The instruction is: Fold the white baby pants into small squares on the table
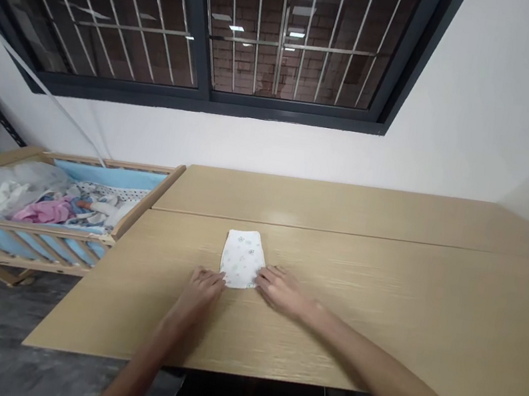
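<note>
A small folded white cloth (243, 258) with a sparse, pale print lies flat on the wooden table, narrower at its far end. My left hand (206, 285) is at its near left corner, with bent fingers closed on the edge. At the near right corner, my right hand (282, 287) has its fingers drawn together on the cloth's edge. The fingertips are small and slightly blurred, and the thumbs are partly hidden.
The table (404, 302) has a seam running across it and meets a white wall behind. To the left stands a wooden crib (146, 205) with blue lining, holding a pile of clothes (47, 209) and a clear plastic bag (35, 176). A barred window (279, 109) is above.
</note>
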### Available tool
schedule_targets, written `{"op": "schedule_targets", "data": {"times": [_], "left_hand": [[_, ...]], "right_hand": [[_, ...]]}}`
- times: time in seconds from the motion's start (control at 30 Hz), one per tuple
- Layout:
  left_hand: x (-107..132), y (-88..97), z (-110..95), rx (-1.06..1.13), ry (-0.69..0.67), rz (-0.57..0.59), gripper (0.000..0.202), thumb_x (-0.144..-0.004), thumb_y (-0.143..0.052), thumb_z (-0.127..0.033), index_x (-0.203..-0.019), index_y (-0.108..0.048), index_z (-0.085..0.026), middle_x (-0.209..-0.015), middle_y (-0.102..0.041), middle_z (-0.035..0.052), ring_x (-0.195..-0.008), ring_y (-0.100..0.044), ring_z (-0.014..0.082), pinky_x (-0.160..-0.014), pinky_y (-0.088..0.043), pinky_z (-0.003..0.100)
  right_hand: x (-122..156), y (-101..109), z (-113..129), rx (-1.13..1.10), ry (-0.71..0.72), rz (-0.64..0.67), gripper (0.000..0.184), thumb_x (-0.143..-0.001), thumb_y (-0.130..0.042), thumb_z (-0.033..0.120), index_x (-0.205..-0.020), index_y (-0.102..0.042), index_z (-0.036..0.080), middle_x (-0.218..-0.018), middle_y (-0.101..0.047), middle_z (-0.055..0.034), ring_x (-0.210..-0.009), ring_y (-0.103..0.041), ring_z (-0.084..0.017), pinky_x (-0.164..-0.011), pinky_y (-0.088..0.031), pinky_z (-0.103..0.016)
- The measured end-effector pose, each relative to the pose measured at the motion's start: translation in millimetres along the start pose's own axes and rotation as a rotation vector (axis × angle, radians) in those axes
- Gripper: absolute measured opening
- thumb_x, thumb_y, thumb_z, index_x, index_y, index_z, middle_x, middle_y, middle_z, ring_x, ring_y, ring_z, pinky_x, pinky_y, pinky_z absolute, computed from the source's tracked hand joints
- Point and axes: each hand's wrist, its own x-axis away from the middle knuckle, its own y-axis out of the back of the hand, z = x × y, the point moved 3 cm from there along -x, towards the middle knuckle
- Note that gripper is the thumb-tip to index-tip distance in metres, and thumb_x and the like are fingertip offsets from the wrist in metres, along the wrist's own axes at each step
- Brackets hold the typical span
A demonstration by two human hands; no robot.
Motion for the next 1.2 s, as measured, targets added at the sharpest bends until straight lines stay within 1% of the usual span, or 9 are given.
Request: {"op": "schedule_targets", "data": {"times": [0.17,0.3,0.47,0.57,0.67,0.77,0.87,0.93,1.2], "left_hand": [[3,16.6,-17,0.112,0.112,-0.037,0.023,-0.101,-0.041,-0.019,-0.099,-0.064,-0.021,-0.098,-0.073,0.0063,-0.095,-0.066,0.0226,-0.097,-0.041,0.042],[-27,29.0,-8,0.137,0.354,-0.084,0.020,-0.101,-0.042,-0.025,-0.098,-0.062,-0.022,-0.100,-0.071,0.0057,-0.099,-0.064,0.0233,-0.089,-0.044,0.037],[-87,9.6,18,0.065,0.475,-0.126,0.030,-0.103,-0.035,-0.026,-0.108,-0.063,-0.019,-0.110,-0.068,0.0131,-0.106,-0.062,0.0274,-0.091,-0.044,0.039],[-103,-8.1,28,0.038,0.504,-0.126,0.029,-0.100,-0.038,-0.021,-0.106,-0.065,-0.016,-0.105,-0.068,0.0157,-0.102,-0.063,0.0281,-0.091,-0.046,0.040],[-101,-16.3,25,0.026,0.513,-0.172,0.035,-0.102,-0.036,-0.026,-0.121,-0.060,-0.013,-0.114,-0.067,0.0192,-0.110,-0.062,0.0296,-0.096,-0.046,0.042],[-95,-21.3,10,0.059,0.388,-0.248,0.055,-0.104,-0.030,-0.040,-0.148,-0.036,-0.009,-0.148,-0.048,0.0228,-0.139,-0.044,0.0315,-0.113,-0.037,0.048],[-91,-35.6,-5,0.164,0.196,-0.172,0.065,-0.104,-0.023,-0.047,-0.156,-0.021,-0.008,-0.163,-0.029,0.0204,-0.152,-0.024,0.0285,-0.123,-0.025,0.049],[-88,-46.5,-6,0.195,0.181,-0.090,0.068,-0.104,-0.020,-0.049,-0.157,-0.020,-0.008,-0.164,-0.025,0.0205,-0.154,-0.019,0.0278,-0.125,-0.021,0.049],[-77,-56.2,12,0.167,0.282,-0.017,0.075,-0.102,-0.025,-0.056,-0.156,-0.019,-0.005,-0.165,-0.016,0.0246,-0.155,-0.011,0.0337,-0.124,-0.021,0.052]], "right_hand": [[10,18,13,-0.164,-0.103,-0.028,0.017,-0.094,-0.049,0.018,-0.101,-0.065,0.015,-0.101,-0.066,-0.0113,-0.099,-0.060,-0.025,-0.094,-0.045,-0.041],[-9,28,-9,-0.404,-0.245,-0.060,0.018,-0.097,-0.044,0.018,-0.099,-0.061,0.017,-0.102,-0.064,-0.0089,-0.097,-0.059,-0.021,-0.088,-0.046,-0.035],[-51,6,-60,-0.346,-0.448,-0.151,0.019,-0.102,-0.040,0.021,-0.107,-0.057,0.014,-0.110,-0.062,-0.0133,-0.102,-0.060,-0.021,-0.090,-0.046,-0.032],[-63,-6,-71,-0.269,-0.514,-0.124,0.018,-0.101,-0.041,0.019,-0.110,-0.056,0.014,-0.112,-0.063,-0.0140,-0.102,-0.061,-0.021,-0.088,-0.047,-0.031],[-64,-4,-64,-0.206,-0.526,-0.148,0.022,-0.100,-0.043,0.020,-0.115,-0.057,0.013,-0.117,-0.062,-0.0179,-0.109,-0.059,-0.027,-0.095,-0.046,-0.039],[-64,-3,-41,-0.053,-0.383,-0.206,0.037,-0.100,-0.042,0.023,-0.133,-0.053,0.010,-0.132,-0.057,-0.0235,-0.127,-0.051,-0.034,-0.109,-0.037,-0.051],[-63,-16,-19,0.011,-0.142,-0.127,0.057,-0.097,-0.044,0.026,-0.152,-0.038,0.009,-0.152,-0.045,-0.0216,-0.144,-0.037,-0.033,-0.120,-0.027,-0.050],[-60,-27,-15,0.008,-0.085,-0.057,0.064,-0.096,-0.044,0.027,-0.156,-0.033,0.008,-0.159,-0.036,-0.0199,-0.150,-0.030,-0.031,-0.123,-0.022,-0.047],[-30,-33,-39,-0.120,-0.265,-0.004,0.066,-0.106,-0.016,0.044,-0.160,-0.022,0.006,-0.166,-0.023,-0.0158,-0.155,-0.017,-0.026,-0.127,-0.013,-0.046]]}}
